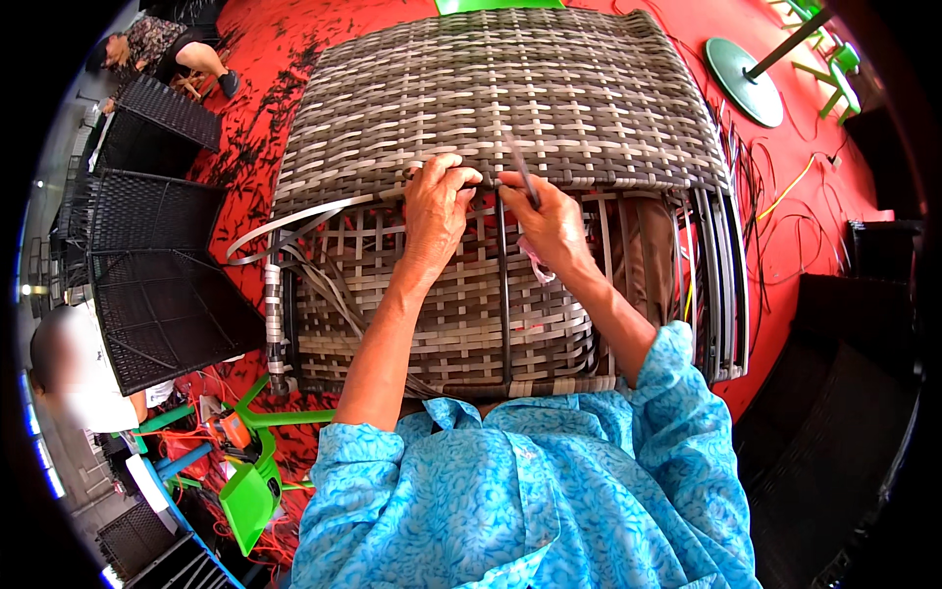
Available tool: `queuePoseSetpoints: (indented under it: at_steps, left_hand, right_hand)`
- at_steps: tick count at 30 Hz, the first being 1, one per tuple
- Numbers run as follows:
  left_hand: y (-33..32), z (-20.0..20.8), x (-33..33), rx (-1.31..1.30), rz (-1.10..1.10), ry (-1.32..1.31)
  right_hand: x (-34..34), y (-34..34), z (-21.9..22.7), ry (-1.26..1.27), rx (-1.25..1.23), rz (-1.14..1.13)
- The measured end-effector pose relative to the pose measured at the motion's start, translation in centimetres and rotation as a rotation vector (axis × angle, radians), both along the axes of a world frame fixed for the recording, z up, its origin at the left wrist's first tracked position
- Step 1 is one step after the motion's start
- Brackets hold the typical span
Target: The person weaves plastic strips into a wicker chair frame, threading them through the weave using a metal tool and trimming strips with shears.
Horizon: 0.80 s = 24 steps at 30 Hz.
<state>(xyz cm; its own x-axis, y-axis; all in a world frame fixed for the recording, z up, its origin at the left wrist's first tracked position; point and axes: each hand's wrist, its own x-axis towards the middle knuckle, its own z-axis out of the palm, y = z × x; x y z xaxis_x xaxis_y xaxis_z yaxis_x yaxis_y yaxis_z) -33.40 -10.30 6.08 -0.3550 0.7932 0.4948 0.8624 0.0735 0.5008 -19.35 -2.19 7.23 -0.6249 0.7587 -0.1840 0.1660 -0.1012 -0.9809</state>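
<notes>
Holding in the right hand (551, 231) a thin, blurred tool (531, 188), with fingers (512, 179) curled closed around it. Resting the left hand (435, 204) just beside, on the edge of the grey-brown woven piece (491, 108) directly in front, with fingers bent; cannot tell if pinching anything. Having on the left side a pale, loosely curving strip (299, 215).

We are seeing a red floor (716, 22), with black scraps (260, 123) lying scattered across its left side. To our left, dark wicker chairs (172, 314) are standing in a row, a person in white (98, 378) is showing beside them and a green chair (247, 506) is lying tipped. At upper right we are seeing a round green base (736, 79) holding a pole (790, 44), and green stools (840, 83) beyond.
</notes>
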Motion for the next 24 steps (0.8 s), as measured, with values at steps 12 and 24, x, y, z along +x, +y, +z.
queuePoseSetpoints:
  at_steps: [12,24]
  left_hand:
    - [-4.5,0.6,-2.4,0.086,-0.061,-0.228]
    - [-15.6,2.6,-1.0,-0.063,0.045,-0.104]
  right_hand:
    - [-5.1,-5.1,-0.7,-0.153,0.529,0.029]
    - [-8.6,-5.0,-0.2,-0.445,0.679,0.15]
